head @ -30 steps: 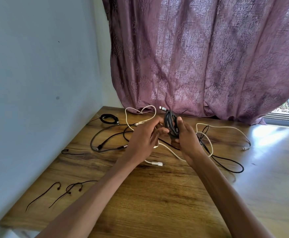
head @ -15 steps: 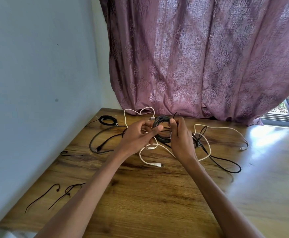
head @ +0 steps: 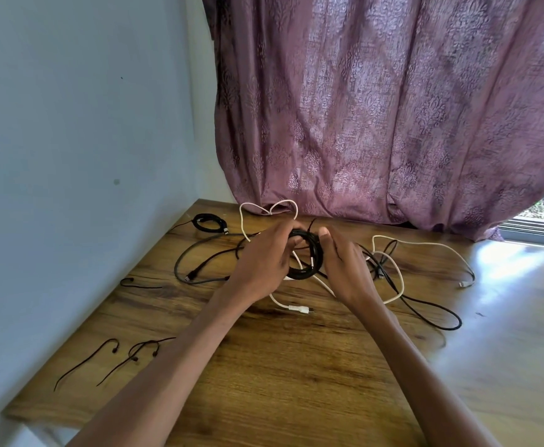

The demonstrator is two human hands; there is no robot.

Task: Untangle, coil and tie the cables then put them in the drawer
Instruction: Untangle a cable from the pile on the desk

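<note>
Both hands hold 1 round coil of black cable [head: 307, 254] just above the wooden table [head: 296, 366], in front of the mauve patterned curtain [head: 393, 124]. Left hand [head: 264, 266] grips the coil's left side, fingers curled round the loops. Right hand [head: 341, 266] pinches the right side, thumb up against the top. A thin black tie end [head: 311, 224] sticks up from the coil; looks not fastened yet, judging only.

Risks:
- coil springs open if either grip eases before the tie is twisted shut; loops look stiff.
- loose white cable with a plug end [head: 296, 307] runs right under the coil, toward the viewer from the curtain; it could get caught in the wrap.
- long black cable loop [head: 432, 314], right of the coil, tangles with another white cable [head: 425, 245]; pulling 1 drags the other.

1 small tied black bundle [head: 210, 221] sits left of the curtain hem. Spare dark ties [head: 109, 356] lie far from the curtain, near the table's front-left edge. Drawer not in view.
</note>
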